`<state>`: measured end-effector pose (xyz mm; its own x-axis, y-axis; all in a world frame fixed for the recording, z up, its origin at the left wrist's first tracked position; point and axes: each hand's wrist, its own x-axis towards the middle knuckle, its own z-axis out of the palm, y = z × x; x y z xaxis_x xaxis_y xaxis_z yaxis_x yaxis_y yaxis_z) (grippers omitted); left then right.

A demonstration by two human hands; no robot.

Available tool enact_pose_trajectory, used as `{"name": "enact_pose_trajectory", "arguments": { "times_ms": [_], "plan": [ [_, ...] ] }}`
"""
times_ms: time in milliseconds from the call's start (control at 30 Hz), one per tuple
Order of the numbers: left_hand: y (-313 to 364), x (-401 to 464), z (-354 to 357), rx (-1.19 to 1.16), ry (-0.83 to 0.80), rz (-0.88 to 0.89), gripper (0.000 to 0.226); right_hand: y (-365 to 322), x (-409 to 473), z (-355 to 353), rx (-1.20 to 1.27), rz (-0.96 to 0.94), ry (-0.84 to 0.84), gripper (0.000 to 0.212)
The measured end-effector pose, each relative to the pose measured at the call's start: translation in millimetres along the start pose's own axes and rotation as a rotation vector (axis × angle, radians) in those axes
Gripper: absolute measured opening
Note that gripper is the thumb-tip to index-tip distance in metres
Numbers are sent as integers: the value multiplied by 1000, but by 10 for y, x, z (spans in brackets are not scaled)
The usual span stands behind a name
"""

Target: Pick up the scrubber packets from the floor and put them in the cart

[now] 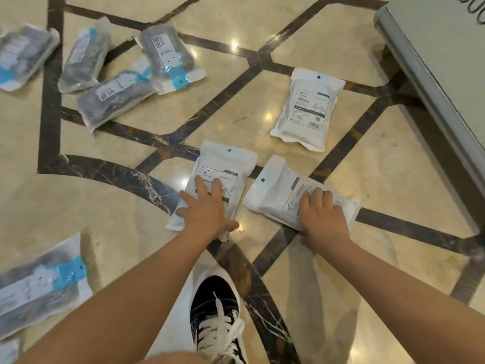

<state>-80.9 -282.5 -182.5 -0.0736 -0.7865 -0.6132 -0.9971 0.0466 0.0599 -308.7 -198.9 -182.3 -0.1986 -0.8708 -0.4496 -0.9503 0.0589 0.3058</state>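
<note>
Several scrubber packets lie scattered on the marble floor. My left hand (206, 210) lies flat with spread fingers on a white packet (223, 169) in the middle. Beside it, my right hand (321, 214) grips the near edge of a second white packet (278, 190), fingers curled over the top and thumb under the edge. A third white packet (304, 109) lies further off to the right. Dark packets with blue bands lie at the far left (115, 98), (168, 56), (84, 59), (21, 56) and at the near left (39, 287).
A grey box-like body with a rounded edge (430, 64), perhaps the cart, stands at the upper right. My black shoe with white laces (216, 313) is planted on the floor below my hands. Dark inlaid stripes (49, 109) cross the beige floor.
</note>
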Motion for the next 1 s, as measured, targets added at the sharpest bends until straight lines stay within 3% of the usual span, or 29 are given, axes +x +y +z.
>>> {"name": "enact_pose_trajectory", "arguments": {
  "times_ms": [100, 167, 233, 300, 367, 400, 500, 533, 667, 800, 1000],
  "plan": [
    [-82, 61, 24, -95, 20, 24, 129, -13, 64, -26, 98, 4, 25, 58],
    [-155, 23, -43, -360, 53, 70, 120, 51, 120, -178, 286, -17, 1, 63],
    [-206, -55, -162, -860, 58, 27, 94, 206, 177, -400, 740, 3, -1, 66],
    [-269, -107, -223, -1393, -2, -49, 67, 370, 176, -563, 1334, 85, -5, 46],
    [-360, -123, -167, -1719, -146, -71, 58, 471, 159, -518, 1708, 178, -90, 25],
    [-401, -137, -112, -1781, -220, -91, 53, 494, 142, -459, 1804, 214, -185, 25],
    [-433, -140, 49, -1734, -303, -240, 26, 415, 83, -228, 1979, 312, -451, 31],
    [-401, -118, 78, -1713, -292, -286, 26, 350, 75, -156, 1999, 352, -489, 31],
    [-104, 45, 70, -1528, -91, -430, 45, 40, 166, 27, 1934, 543, -263, 57],
    [116, 83, -52, -1594, -15, -455, 38, -118, 161, -114, 2024, 684, -205, 60],
    [66, -587, -493, -1486, -14, -405, 37, 129, -363, -708, 1847, 695, -81, 64]
  ]
}}
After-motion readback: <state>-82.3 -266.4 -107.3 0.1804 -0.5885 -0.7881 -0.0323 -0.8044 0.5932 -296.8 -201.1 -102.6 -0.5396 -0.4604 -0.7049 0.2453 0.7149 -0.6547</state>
